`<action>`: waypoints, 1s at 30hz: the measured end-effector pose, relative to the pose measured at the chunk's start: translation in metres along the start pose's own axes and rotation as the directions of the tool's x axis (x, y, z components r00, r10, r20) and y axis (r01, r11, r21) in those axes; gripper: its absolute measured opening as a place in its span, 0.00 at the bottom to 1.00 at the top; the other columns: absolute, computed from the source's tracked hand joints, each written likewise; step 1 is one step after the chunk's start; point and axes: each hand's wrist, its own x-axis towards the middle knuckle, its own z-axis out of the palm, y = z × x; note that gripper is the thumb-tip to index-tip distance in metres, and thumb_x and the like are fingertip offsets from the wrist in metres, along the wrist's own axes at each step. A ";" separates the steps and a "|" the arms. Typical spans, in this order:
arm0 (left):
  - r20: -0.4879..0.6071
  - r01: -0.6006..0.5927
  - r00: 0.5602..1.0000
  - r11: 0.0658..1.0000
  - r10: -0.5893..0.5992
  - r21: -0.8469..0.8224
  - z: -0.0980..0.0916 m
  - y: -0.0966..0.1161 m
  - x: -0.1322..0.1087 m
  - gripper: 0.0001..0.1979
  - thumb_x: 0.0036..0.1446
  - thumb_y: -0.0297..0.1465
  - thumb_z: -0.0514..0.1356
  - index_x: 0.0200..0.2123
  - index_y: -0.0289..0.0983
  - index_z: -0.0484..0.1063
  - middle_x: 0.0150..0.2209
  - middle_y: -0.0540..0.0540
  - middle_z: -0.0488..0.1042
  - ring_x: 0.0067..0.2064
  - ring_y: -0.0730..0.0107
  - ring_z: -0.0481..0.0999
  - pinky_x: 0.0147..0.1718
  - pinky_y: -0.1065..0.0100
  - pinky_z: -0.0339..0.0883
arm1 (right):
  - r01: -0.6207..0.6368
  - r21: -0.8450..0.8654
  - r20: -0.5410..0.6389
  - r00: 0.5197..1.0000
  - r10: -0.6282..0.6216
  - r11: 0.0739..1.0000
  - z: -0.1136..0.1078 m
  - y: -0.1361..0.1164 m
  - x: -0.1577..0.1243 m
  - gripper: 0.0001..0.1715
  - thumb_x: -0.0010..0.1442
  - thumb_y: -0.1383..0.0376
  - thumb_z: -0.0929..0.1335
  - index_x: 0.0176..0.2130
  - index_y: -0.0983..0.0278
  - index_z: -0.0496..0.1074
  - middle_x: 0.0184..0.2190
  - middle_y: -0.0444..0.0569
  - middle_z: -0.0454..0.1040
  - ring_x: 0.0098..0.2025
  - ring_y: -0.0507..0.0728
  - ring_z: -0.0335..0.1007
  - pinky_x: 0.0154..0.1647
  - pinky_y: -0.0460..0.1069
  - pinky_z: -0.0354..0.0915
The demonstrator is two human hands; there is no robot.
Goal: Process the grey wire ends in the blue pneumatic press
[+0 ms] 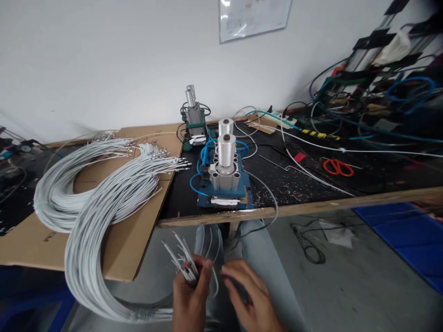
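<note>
My left hand is closed around a bunch of white cables, whose cut ends stick up above the fingers. To its right, my right hand has its fingers curved, with thumb and fingertips apart and nothing visible between them. A thin white wire hangs between the two hands. A thick looped bundle of white cables runs from the cardboard down toward my left wrist. Ahead stands a pneumatic device with a silver cylinder and blue base, at the table's front edge.
Cardboard lies under the coiled cables on the left. Behind is a second pneumatic device. Red-handled scissors, loose wires and small scraps lie on the black table. Machinery with blue hoses stands at right. My legs are below the wooden edge.
</note>
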 end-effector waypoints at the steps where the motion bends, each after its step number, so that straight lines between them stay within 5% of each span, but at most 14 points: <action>1: 0.004 0.002 1.000 1.000 -0.002 0.005 0.000 0.002 0.000 0.27 0.46 0.55 0.72 0.25 0.35 0.74 0.17 0.58 0.59 0.21 0.78 0.56 0.20 0.75 0.52 | 0.131 -0.075 0.091 0.988 -0.124 0.989 -0.006 0.000 0.002 0.16 0.73 0.68 0.64 0.56 0.56 0.74 0.45 0.49 0.80 0.48 0.55 0.80 0.53 0.45 0.73; 3: 0.016 0.005 1.000 1.000 -0.005 -0.003 0.001 0.007 0.000 0.28 0.44 0.55 0.73 0.24 0.35 0.74 0.18 0.55 0.63 0.22 0.77 0.58 0.21 0.75 0.54 | 0.288 -0.164 0.267 0.934 -0.239 0.943 -0.015 -0.001 0.008 0.18 0.74 0.70 0.63 0.58 0.56 0.74 0.47 0.50 0.81 0.49 0.55 0.80 0.55 0.46 0.73; 5: -0.005 0.011 1.000 0.999 -0.011 -0.034 0.001 0.014 0.002 0.27 0.45 0.54 0.74 0.29 0.34 0.78 0.19 0.55 0.64 0.22 0.78 0.58 0.20 0.76 0.54 | 0.344 -0.221 0.299 0.915 -0.272 0.913 -0.018 -0.002 0.016 0.19 0.75 0.70 0.62 0.58 0.59 0.73 0.47 0.51 0.82 0.49 0.56 0.81 0.55 0.47 0.74; 9: -0.069 -0.026 0.998 0.964 0.008 -0.265 0.004 0.035 0.007 0.26 0.52 0.48 0.73 0.47 0.37 0.78 0.17 0.60 0.59 0.19 0.81 0.54 0.18 0.80 0.50 | 0.323 -0.273 0.074 0.946 -0.315 0.906 -0.016 0.005 0.038 0.17 0.73 0.71 0.64 0.58 0.62 0.73 0.43 0.52 0.82 0.44 0.56 0.81 0.49 0.47 0.76; 14: -0.147 -0.163 0.983 0.893 0.110 -0.419 0.017 0.055 0.010 0.19 0.51 0.42 0.75 0.42 0.37 0.80 0.16 0.60 0.60 0.17 0.84 0.55 0.17 0.83 0.51 | 0.185 -0.208 -0.147 0.965 -0.218 0.960 -0.014 0.026 0.066 0.20 0.68 0.74 0.68 0.56 0.59 0.75 0.44 0.52 0.80 0.46 0.57 0.80 0.48 0.49 0.77; 30: -0.086 -0.134 0.991 0.881 0.106 -0.454 0.036 0.057 0.014 0.17 0.54 0.42 0.74 0.40 0.36 0.81 0.15 0.58 0.61 0.16 0.83 0.57 0.16 0.83 0.51 | 0.121 -0.189 -0.252 0.953 -0.168 0.975 -0.011 0.039 0.091 0.19 0.64 0.77 0.68 0.50 0.61 0.77 0.41 0.51 0.82 0.43 0.57 0.81 0.47 0.48 0.76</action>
